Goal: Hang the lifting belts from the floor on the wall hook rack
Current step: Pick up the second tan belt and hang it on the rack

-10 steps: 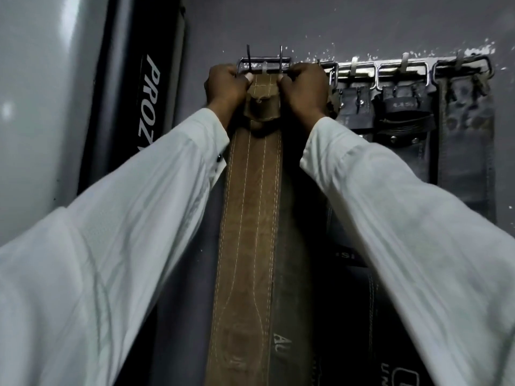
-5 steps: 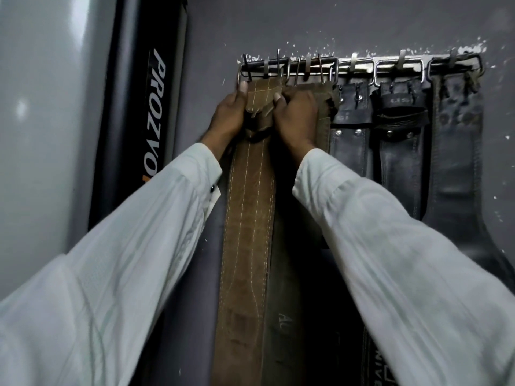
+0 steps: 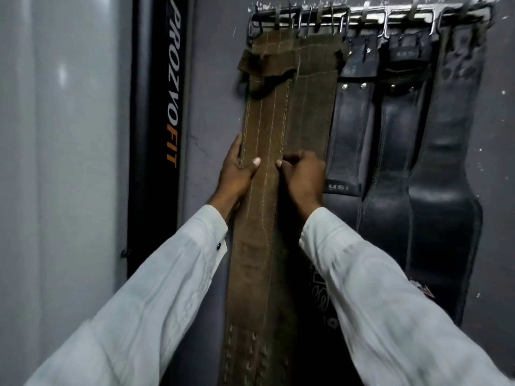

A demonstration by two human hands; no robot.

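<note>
A long brown suede lifting belt [image 3: 262,129] hangs by its buckle from the left end of the metal wall hook rack [image 3: 362,16]. A second brown belt [image 3: 315,107] hangs just right of it, partly behind. My left hand [image 3: 237,171] grips the first belt's left edge about a third of the way down, thumb on its face. My right hand [image 3: 302,176] is curled on the belt's right edge at the same height. Three black leather belts [image 3: 390,168] hang further right on the rack.
A tall black padded panel lettered PROZVOFIT [image 3: 158,129] stands against the wall left of the belts. A pale grey wall surface [image 3: 61,162] fills the far left. The grey wall [image 3: 498,135] continues right of the rack.
Both hands have slid down from the buckle at the rack to the belt's upper middle. The belt now hangs on the hook, and the view has moved closer.
</note>
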